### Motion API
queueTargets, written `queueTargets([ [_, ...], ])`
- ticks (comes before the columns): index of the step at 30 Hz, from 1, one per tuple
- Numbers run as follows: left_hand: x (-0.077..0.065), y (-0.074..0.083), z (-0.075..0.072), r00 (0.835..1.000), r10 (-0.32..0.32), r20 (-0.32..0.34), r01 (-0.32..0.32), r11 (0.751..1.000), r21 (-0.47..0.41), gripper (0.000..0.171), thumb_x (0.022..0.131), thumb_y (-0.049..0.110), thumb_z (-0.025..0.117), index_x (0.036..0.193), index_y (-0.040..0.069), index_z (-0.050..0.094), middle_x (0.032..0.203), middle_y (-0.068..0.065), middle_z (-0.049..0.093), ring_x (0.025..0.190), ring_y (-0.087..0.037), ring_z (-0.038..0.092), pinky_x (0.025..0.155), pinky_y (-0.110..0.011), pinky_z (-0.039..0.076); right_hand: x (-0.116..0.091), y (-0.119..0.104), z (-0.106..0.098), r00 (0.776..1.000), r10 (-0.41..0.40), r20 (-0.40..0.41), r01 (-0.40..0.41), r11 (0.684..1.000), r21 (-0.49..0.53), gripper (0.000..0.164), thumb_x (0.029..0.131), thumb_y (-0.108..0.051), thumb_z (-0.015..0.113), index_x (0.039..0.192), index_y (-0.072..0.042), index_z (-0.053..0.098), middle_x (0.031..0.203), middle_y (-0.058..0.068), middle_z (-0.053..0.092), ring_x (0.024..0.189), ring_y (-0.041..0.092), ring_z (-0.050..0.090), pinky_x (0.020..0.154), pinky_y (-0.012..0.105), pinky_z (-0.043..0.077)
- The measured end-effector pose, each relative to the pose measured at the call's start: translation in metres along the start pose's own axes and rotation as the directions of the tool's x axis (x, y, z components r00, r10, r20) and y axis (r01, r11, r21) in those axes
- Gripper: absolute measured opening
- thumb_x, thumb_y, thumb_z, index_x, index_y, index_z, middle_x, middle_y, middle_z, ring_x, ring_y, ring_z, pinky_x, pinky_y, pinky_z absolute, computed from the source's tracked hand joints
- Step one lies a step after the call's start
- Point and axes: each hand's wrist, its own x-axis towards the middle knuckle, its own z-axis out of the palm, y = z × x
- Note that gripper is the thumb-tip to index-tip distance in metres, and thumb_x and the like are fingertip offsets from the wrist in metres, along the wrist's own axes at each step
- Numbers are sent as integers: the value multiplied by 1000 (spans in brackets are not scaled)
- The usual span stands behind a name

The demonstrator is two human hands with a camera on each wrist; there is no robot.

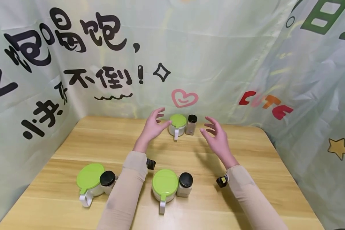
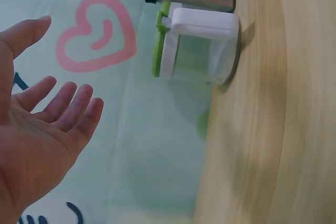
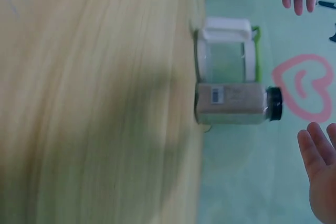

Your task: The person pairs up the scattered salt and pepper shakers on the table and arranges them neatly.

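Near the back edge stand a glass jar with a green lid and white handle [image 1: 178, 121] and, close on its right, a square spice bottle with a black cap [image 1: 191, 125]. Brownish contents and a barcode label show on that spice bottle in both wrist views. My left hand [image 1: 154, 125] hovers just left of the jar, its thumb overlapping the lid's edge in the head view. To the right of the spice bottle my right hand [image 1: 217, 138] is raised, fingers loosely bent. Neither hand holds anything; the palms face each other across the pair.
At the front middle stand another green-lidded jar [image 1: 165, 185] and black-capped bottle [image 1: 185, 184]. A similar jar [image 1: 90, 179] and bottle [image 1: 107, 181] sit front left, the bottle partly behind my left sleeve. A printed curtain [image 1: 218, 64] rises behind the wooden table [image 1: 247, 153].
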Motion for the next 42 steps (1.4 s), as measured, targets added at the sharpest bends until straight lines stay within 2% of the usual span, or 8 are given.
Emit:
queueTargets([
  [5,16,-6,1,999,-50,18,51,998,-31,76,92,19,80,157,6,41,159,-9,44,142,-35,47,117,-51,41,17,16,5,999,38,8,-39,999,19,60,100,-9,70,154,-2,44,156,16,48,134,41,54,113,53,47],
  [8,24,-10,3,995,-80,56,81,997,-16,79,92,21,80,159,10,40,161,-6,43,143,-32,46,117,-48,42,26,25,7,998,65,8,-65,998,16,62,98,-10,73,153,-1,45,155,15,50,133,38,56,113,51,47],
  [11,31,-16,6,989,-105,100,106,994,-13,81,91,19,80,160,10,38,163,-8,41,145,-35,44,117,-51,42,34,34,11,995,94,22,-94,995,15,64,98,-11,73,153,1,43,155,15,50,134,38,55,113,50,47],
  [17,39,-29,11,974,-162,159,163,987,6,86,88,14,82,161,10,36,165,-10,38,148,-37,39,116,-52,42,48,48,20,986,135,94,-137,990,19,68,98,-11,73,155,2,40,157,17,48,136,40,54,113,49,47],
  [25,46,-40,12,950,-213,230,202,977,70,89,88,11,81,163,14,34,167,-9,34,151,-34,35,121,-54,35,58,53,30,967,189,173,-192,981,3,73,96,-12,75,158,-3,37,160,18,42,137,39,52,113,47,48],
  [29,48,-45,13,936,-229,266,207,972,109,88,88,9,80,163,13,33,165,-13,38,150,-35,36,123,-54,32,60,55,31,957,215,194,-217,976,-12,78,96,-13,75,161,-6,34,161,19,41,139,39,50,114,47,47],
  [35,52,-56,17,922,-231,311,199,971,133,90,88,10,81,163,11,32,162,-16,40,149,-36,38,123,-52,32,62,61,33,942,254,220,-247,967,-56,79,97,-15,74,163,-9,31,152,25,49,136,41,53,111,47,49],
  [42,58,-60,20,910,-234,342,198,971,137,92,85,6,82,163,11,33,162,-16,41,149,-36,38,124,-53,31,64,68,35,944,239,226,-232,971,-58,70,98,-14,73,157,-2,38,145,25,54,135,38,54,111,46,50],
])
